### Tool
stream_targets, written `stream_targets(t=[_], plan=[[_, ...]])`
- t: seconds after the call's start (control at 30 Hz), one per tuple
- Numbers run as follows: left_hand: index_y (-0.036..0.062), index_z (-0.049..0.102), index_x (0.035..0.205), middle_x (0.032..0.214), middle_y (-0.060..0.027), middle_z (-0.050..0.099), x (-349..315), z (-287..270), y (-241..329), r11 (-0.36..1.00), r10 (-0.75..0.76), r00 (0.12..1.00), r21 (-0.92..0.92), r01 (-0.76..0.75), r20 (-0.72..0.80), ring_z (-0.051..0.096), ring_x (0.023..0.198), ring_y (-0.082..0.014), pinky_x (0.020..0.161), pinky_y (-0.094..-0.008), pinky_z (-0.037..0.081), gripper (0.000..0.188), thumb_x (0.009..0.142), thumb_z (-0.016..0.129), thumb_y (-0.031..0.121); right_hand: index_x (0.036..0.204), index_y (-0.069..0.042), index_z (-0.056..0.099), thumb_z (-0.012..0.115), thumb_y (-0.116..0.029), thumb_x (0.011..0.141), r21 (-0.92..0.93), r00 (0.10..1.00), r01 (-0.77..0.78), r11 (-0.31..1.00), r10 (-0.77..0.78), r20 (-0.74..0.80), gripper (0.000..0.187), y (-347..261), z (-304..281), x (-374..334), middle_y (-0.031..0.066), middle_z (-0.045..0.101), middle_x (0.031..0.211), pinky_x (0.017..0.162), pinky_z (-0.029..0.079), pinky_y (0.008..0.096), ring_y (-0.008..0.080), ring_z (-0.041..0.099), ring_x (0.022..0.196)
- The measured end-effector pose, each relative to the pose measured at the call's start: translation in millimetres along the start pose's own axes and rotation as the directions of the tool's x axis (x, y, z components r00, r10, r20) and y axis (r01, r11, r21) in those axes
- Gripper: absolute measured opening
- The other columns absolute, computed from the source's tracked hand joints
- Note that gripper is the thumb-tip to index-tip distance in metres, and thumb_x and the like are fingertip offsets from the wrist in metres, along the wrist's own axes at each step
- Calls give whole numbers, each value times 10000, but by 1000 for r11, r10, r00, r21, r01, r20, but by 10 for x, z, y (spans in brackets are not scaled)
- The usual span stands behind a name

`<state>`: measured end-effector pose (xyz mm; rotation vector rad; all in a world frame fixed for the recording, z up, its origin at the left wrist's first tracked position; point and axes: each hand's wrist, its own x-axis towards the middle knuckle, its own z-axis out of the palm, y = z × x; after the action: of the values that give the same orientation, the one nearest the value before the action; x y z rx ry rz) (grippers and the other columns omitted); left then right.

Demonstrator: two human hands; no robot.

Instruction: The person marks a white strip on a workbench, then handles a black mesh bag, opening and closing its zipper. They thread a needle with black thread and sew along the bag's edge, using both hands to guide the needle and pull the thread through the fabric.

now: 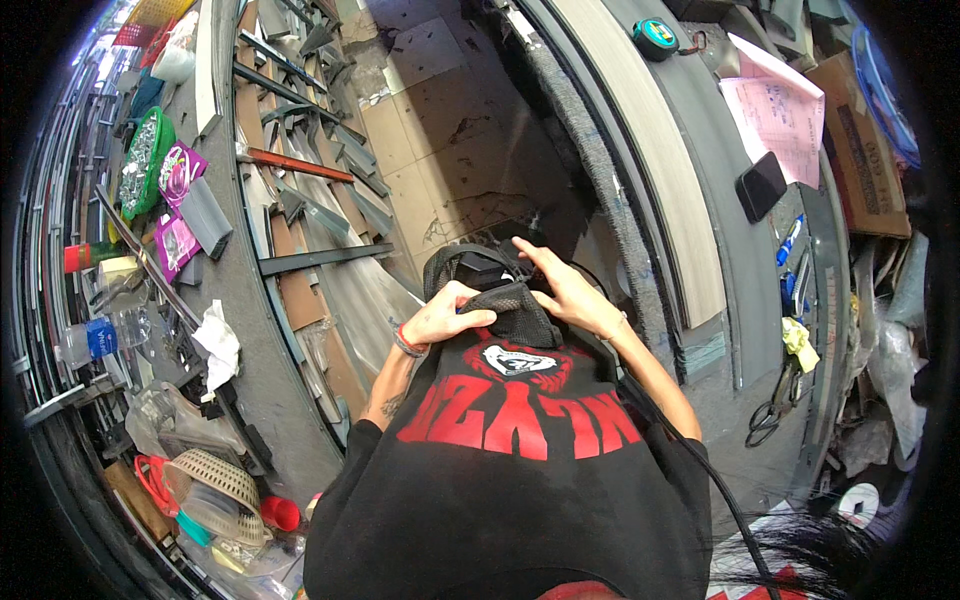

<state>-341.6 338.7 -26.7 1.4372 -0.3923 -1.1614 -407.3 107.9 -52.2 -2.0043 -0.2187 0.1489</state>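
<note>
Just in front of my body is a black mesh bag (518,312) with dark contents partly showing at its far side. My left hand (445,318) is closed on the near-left edge of the mesh, thumb pressed over it. At the bag's right side, my right hand (575,295) has its fingers stretched forward and apart. Its thumb touches or lies close to the mesh; which one I cannot tell. A black cord (718,480) passes along my right arm. What lies inside the bag is mostly hidden.
Leftward, a bench holds a green basket (147,165) of small metal parts, a plastic bottle (105,338) and a beige basket (215,492). Metal profile offcuts (325,215) fill a rack beside it. At right lie a tape measure (655,40), a phone (761,187), pink papers (775,112) and scissors (778,402).
</note>
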Motion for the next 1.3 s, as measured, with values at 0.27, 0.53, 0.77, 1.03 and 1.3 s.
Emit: stream_targets(t=[0.27,0.53,0.77,1.03,1.3], plan=[[-19,661,1064,867,20,643,-12,-25,-74,999,-35,996,-43,32,-78,536,792,-48,714,-225,456,301,873,660,214,962,41,590,601,-116,831,-76,999,-32,997,34,24,205,98,38,50,187,612,925,808,476,397,355,599,902],[15,576,1054,924,8,614,-84,-20,-278,1000,-1,985,-11,-1,-175,539,786,-50,722,-215,442,311,862,668,242,848,21,546,613,-78,756,-99,989,-3,995,18,150,151,157,-21,159,181,588,807,705,474,410,367,596,810],[66,638,1021,768,49,553,-222,-465,-831,928,247,775,373,-16,-582,453,669,-45,598,-219,362,226,865,656,228,854,28,500,587,-59,746,5,962,27,1000,-28,270,163,253,18,198,213,563,774,672,455,422,401,585,794],[76,568,1210,989,-123,627,-322,-334,-1101,901,132,926,432,36,-353,614,770,-199,730,-321,480,494,749,691,208,863,31,534,582,-60,769,13,987,-113,994,111,117,140,304,-33,114,216,590,780,675,472,401,397,605,802],[-17,609,963,668,-39,561,-146,-404,-991,955,102,880,293,45,-464,493,604,-102,565,-270,418,242,770,518,97,916,25,599,578,-112,836,171,890,-455,874,441,116,160,785,251,-42,143,649,752,646,478,345,185,624,692]])
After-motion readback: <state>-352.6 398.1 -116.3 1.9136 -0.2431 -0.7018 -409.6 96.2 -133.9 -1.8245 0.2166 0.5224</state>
